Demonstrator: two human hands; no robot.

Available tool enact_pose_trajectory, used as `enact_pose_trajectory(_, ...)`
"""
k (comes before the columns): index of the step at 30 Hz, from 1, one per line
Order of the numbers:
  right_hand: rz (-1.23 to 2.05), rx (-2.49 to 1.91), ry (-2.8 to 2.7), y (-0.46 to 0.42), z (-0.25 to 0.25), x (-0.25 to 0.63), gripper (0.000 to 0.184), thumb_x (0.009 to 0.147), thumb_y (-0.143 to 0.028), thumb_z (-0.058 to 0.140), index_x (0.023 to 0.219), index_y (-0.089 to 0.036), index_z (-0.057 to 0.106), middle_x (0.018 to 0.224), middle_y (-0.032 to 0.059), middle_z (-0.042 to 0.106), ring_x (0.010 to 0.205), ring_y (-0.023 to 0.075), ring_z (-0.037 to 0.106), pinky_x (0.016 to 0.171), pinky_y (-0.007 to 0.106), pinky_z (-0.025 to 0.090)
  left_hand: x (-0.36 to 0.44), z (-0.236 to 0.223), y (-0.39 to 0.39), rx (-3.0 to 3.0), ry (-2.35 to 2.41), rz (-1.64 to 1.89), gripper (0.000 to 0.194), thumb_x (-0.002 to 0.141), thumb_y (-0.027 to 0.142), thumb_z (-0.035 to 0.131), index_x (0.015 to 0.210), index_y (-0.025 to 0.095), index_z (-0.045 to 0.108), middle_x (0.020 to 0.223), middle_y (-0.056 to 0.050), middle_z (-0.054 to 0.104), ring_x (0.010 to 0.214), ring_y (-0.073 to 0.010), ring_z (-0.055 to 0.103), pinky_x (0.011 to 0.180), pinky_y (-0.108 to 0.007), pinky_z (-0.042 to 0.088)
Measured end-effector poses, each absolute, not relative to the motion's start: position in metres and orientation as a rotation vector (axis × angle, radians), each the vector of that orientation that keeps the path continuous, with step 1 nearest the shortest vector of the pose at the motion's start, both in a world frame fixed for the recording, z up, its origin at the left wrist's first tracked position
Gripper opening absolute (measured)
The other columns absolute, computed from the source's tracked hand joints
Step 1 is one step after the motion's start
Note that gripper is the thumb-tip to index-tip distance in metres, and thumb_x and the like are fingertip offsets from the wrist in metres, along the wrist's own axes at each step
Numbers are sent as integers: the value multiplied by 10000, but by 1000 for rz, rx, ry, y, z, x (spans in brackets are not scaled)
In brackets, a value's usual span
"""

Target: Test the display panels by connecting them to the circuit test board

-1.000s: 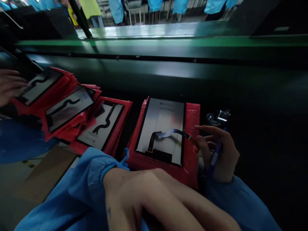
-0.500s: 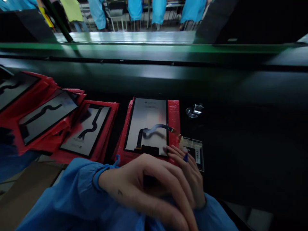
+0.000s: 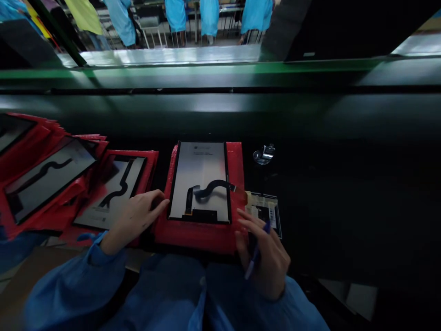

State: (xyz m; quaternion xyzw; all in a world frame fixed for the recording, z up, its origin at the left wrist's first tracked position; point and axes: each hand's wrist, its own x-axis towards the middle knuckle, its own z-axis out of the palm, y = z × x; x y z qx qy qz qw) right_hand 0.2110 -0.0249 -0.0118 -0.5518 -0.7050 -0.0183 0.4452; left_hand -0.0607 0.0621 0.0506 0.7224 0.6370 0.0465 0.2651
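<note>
A display panel [image 3: 203, 165] lies back side up on red plastic wrap [image 3: 200, 236], a black flex cable [image 3: 215, 185] curving across it to the right. That cable reaches a small circuit board [image 3: 263, 207] with a barcode label. At the left edge of the panel and wrap is my left hand [image 3: 134, 216], thumb and forefinger apart, nothing visible between them. My right hand [image 3: 267, 255] has a slim blue pen [image 3: 257, 253] between its fingers, with fingertips near the panel's lower right corner and the board.
More panels on red wrap lie to the left, one nearby [image 3: 119, 184] and another tilted [image 3: 51, 174] on a pile. Crumpled clear film [image 3: 264, 154] sits on the black work surface [image 3: 344, 197]. A green-edged ledge [image 3: 206, 70] runs behind. People in blue smocks [image 3: 210, 18] are beyond it.
My left hand has moved from over my right hand to the panel's left edge. The pen in my right hand now shows along its length. The view has shifted slightly right.
</note>
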Motion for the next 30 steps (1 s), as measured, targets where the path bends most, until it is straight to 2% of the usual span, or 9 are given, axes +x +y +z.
enact_pose_trajectory(4,80,-1277,-2034,-15,-7,190,244,943,-187,605,1187,-174,625,1324,113,681,1262,264,624,1055,433,547,-63,44,64,1954,1626,115,338,958,479,446,855,198,603,720,-13,629,677,-203,593,641,-313,361)
enact_pose_trajectory(9,120,-1283,-2112,-9,-16,176,347,953,-255,598,1284,-150,592,1418,139,610,1339,323,558,1090,522,512,-68,38,72,1917,1503,202,358,949,497,444,874,186,607,808,-25,649,746,-199,609,673,-307,400)
enact_pose_trajectory(14,233,-1238,-2076,-7,-13,163,586,940,-417,626,1422,-117,482,1462,160,566,1410,322,484,1158,507,448,-63,49,68,1735,1459,391,357,888,526,527,809,192,625,777,-9,647,731,-178,590,656,-279,450)
enact_pose_trajectory(17,241,-1173,-1997,-5,-9,153,792,891,-509,657,1503,-92,375,1494,192,522,1454,355,416,1181,554,399,-47,67,58,1552,1504,554,356,876,538,554,816,198,638,744,1,622,665,-152,558,577,-247,452)
enact_pose_trajectory(19,212,-1167,-1936,-4,-6,150,855,873,-500,674,1538,-95,319,1520,204,488,1477,368,372,1189,572,374,-35,78,53,1482,1506,656,346,871,537,572,830,201,644,709,9,592,637,-141,544,549,-231,451)
enact_pose_trajectory(21,197,-1173,-1874,-5,-4,151,845,881,-468,665,1552,-108,300,1534,200,471,1486,359,360,1193,558,371,-25,84,52,1456,1462,700,332,855,529,606,831,200,647,703,12,582,642,-139,550,558,-225,468)
enact_pose_trajectory(26,316,-1187,-1822,-5,-5,163,781,896,-440,625,1539,-114,326,1484,160,540,1447,316,437,1174,491,427,-32,69,63,1315,1470,703,305,805,497,668,834,194,641,711,18,588,642,-132,571,571,-220,501)
enact_pose_trajectory(30,277,-1415,-1935,4,-12,161,737,885,-275,646,1536,-105,347,1526,180,487,1473,383,373,1172,597,393,-46,46,61,1170,1635,668,366,800,493,629,1011,196,657,690,26,577,591,-120,573,540,-218,498)
